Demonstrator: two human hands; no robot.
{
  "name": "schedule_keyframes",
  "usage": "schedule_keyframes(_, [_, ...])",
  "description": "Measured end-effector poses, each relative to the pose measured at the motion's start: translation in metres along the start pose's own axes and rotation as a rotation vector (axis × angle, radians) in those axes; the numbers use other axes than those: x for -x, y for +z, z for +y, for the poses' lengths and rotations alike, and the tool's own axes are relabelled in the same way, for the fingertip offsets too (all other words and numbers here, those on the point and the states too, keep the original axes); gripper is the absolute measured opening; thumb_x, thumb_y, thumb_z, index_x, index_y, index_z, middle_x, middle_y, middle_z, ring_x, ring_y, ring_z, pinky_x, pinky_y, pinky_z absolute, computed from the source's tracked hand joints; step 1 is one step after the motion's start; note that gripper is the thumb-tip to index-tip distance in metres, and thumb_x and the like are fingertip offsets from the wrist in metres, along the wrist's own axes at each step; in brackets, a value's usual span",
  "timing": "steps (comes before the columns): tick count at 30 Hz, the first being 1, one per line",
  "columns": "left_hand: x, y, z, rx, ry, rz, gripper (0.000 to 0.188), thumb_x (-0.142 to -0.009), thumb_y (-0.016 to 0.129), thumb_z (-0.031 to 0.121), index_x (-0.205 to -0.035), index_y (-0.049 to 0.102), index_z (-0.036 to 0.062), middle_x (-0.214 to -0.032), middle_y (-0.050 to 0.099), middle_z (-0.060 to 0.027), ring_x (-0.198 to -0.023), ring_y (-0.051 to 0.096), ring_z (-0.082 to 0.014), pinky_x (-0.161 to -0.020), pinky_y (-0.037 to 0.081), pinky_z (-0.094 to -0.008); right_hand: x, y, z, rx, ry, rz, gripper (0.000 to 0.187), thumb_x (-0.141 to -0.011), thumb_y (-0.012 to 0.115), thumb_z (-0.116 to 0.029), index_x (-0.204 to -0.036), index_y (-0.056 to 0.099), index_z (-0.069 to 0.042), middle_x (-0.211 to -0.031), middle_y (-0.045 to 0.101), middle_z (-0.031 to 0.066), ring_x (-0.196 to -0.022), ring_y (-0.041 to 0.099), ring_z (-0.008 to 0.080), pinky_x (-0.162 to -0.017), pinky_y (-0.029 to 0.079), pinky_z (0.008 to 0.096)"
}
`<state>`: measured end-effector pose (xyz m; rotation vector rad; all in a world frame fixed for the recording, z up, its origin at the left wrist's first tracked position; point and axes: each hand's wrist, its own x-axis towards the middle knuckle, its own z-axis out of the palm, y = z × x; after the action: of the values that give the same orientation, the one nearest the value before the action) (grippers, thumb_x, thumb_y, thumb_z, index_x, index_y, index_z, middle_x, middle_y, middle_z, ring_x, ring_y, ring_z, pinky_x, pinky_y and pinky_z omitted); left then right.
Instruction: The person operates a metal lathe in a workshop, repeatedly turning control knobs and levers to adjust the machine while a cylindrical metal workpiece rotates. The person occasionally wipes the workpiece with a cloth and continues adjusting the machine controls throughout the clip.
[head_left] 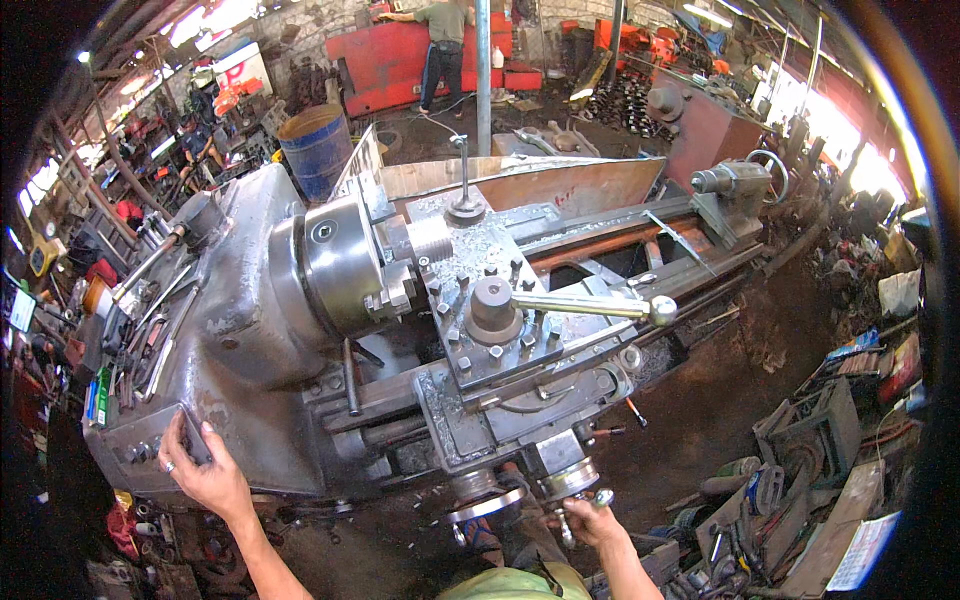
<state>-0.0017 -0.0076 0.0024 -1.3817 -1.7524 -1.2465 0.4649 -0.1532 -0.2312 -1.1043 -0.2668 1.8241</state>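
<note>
A metal lathe fills the middle of the head view. At its lower left front, my left hand (pixel 215 480) is closed around a dark flat lever (pixel 196 438) on the headstock (pixel 235 320). My right hand (pixel 597 528) grips the small crank handle (pixel 567 530) below the tool slide; its fingertips are partly hidden. Left of that hand is a larger handwheel (pixel 487 505). The big round chuck (pixel 340 265) has a shiny metal cylinder (pixel 430 240) at its jaws. Beside it, the square tool post (pixel 493 305) carries a long ball-ended lever (pixel 590 305), with metal chips scattered on top.
Loose hand tools (pixel 165 350) lie on the headstock. The tailstock (pixel 730 195) sits at the bed's far right end. A blue drum (pixel 315 150) stands behind the machine. Another person (pixel 443 50) stands by red metalwork at the back. Scrap and tools (pixel 740 520) crowd the lower right.
</note>
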Motion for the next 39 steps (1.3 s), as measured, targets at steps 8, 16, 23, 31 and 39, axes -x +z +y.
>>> schedule_keyframes(8, [0.002,-0.021,0.000,0.029,0.000,-0.039,0.035,-0.088,0.065,0.006,-0.122,0.059,-0.0003,-0.120,0.058,-0.0169,-0.112,0.056,-0.0329,-0.096,0.046,-0.0443,0.050,0.002,0.004,-0.301,0.238,-0.032,0.052,-0.092,0.058,-0.046,-0.121,0.059,-0.003,-0.105,0.066,0.0278,-0.096,0.065,0.0437,-0.084,0.052,0.0517])
schedule_keyframes(16, [0.116,-0.052,0.077,0.107,-0.142,-0.170,0.033,-0.089,0.063,0.007,-0.120,0.059,-0.0016,-0.116,0.058,-0.0162,-0.108,0.056,-0.0304,-0.097,0.043,-0.0422,0.063,-0.008,-0.064,0.134,0.321,-0.082,0.040,-0.098,0.058,-0.034,-0.112,0.062,0.003,-0.094,0.071,0.0182,-0.077,0.068,0.0239,-0.066,0.055,0.0369])
schedule_keyframes(23, [0.270,-0.030,0.198,0.633,-0.635,-0.941,0.033,-0.084,0.070,0.011,-0.115,0.063,-0.0001,-0.102,0.064,-0.0110,-0.095,0.061,-0.0228,-0.085,0.048,-0.0347,0.030,-0.051,-0.178,0.755,-0.222,0.092,0.036,-0.098,0.059,-0.034,-0.096,0.068,0.001,-0.085,0.070,0.0074,-0.070,0.062,0.0111,-0.063,0.050,0.0272])
schedule_keyframes(31, [0.327,-0.056,0.213,0.419,-0.613,-1.286,0.038,-0.081,0.075,0.021,-0.112,0.067,0.0009,-0.100,0.072,-0.0151,-0.093,0.069,-0.0254,-0.082,0.053,-0.0357,-0.119,-0.048,-0.315,0.552,-0.423,0.289,0.058,-0.093,0.064,-0.042,-0.136,0.052,-0.005,-0.127,0.060,0.0113,-0.109,0.060,0.0238,-0.085,0.051,0.0387])
schedule_keyframes(39, [0.355,-0.104,0.198,0.254,-0.740,-1.125,0.041,-0.082,0.072,0.034,-0.112,0.068,0.0060,-0.103,0.072,-0.0157,-0.094,0.069,-0.0290,-0.082,0.055,-0.0399,-0.202,-0.023,-0.315,0.305,-0.723,0.053,0.041,-0.095,0.064,-0.038,-0.107,0.066,0.002,-0.099,0.066,0.0060,-0.087,0.060,0.0169,-0.078,0.049,0.0350])
